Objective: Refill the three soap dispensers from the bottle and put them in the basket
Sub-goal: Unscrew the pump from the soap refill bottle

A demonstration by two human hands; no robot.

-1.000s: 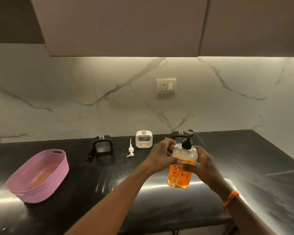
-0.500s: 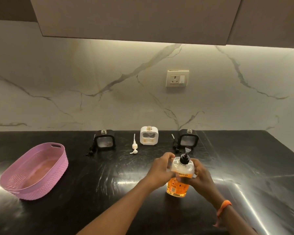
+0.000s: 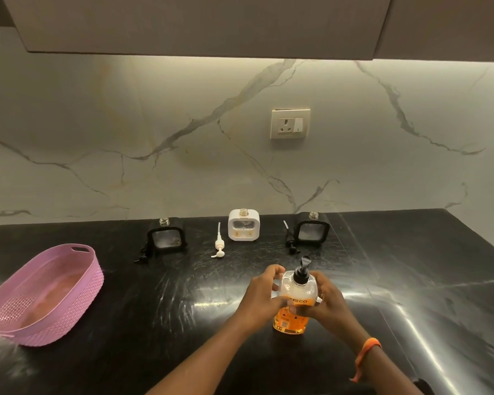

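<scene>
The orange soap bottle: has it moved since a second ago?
Yes. The orange soap bottle, held in both hands, has come nearer the person: it overlapped the right black dispenser before, and now bare counter shows between them.

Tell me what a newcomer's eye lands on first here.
The orange soap bottle stands near the counter's front, gripped by the left hand and right hand. The pink basket sits far left. Three open-necked dispensers line the back: black, white, black.
</scene>
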